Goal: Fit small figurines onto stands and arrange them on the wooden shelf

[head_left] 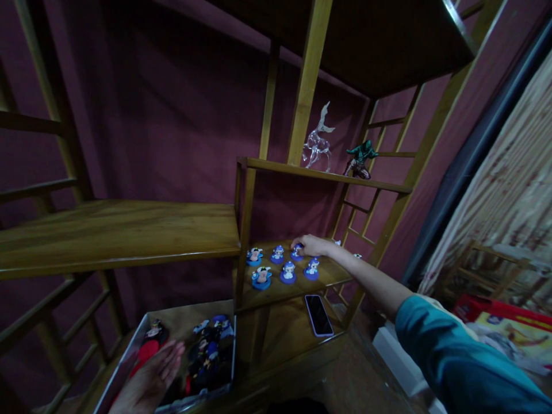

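Observation:
On the middle shelf, my right hand [311,245] has its fingers closed round the top of a small purple-and-white figurine [296,253] on a round base. Beside it stand several similar purple figurines [288,272] and, to the left, two blue-based ones, the front one [261,277] near the shelf edge. Lower left, my left hand [155,371] hovers palm up over an open box [146,317], fingers stretched out with nothing in them. Inside that box lie several dark and blue figurines [207,353], and a red-based one [149,348] partly behind my left hand.
A phone [319,316] lies on the lowest shelf. Higher up stand a clear deer figure [318,144] and a green-caped figure [360,160]. Wooden uprights [308,86] divide the shelving. A white box [399,359] sits on the floor at right, near a curtain [495,155].

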Demonstrator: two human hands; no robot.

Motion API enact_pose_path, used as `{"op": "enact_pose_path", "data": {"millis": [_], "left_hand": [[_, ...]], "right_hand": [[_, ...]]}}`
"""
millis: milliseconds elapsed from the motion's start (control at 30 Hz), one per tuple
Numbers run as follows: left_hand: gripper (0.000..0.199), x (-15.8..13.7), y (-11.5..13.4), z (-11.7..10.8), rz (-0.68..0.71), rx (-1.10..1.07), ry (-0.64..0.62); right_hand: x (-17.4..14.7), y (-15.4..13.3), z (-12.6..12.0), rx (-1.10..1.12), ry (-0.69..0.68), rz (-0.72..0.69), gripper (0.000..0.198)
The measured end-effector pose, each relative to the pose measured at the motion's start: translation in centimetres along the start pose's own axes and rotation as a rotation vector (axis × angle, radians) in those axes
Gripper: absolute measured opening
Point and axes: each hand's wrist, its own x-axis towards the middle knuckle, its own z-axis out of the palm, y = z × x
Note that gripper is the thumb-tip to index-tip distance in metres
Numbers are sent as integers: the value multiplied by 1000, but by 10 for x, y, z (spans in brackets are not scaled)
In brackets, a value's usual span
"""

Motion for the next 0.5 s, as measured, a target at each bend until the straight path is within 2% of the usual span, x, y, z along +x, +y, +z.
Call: {"op": "enact_pose_path", "data": {"millis": [133, 267, 367, 500], "left_hand": [[29, -1, 1, -1, -62, 42, 3], [29, -4, 3, 0, -54, 46, 1], [35, -4, 2, 1, -52, 44, -5], [38, 2, 0, 0, -69, 30, -10]], "right_hand": [[-5, 11, -14, 100, 39, 15, 49], [-12, 32, -28, 96, 89, 122, 46], [-16, 47, -27, 81, 55, 180, 38], [-19, 58, -16, 114, -6, 185, 33]]}}
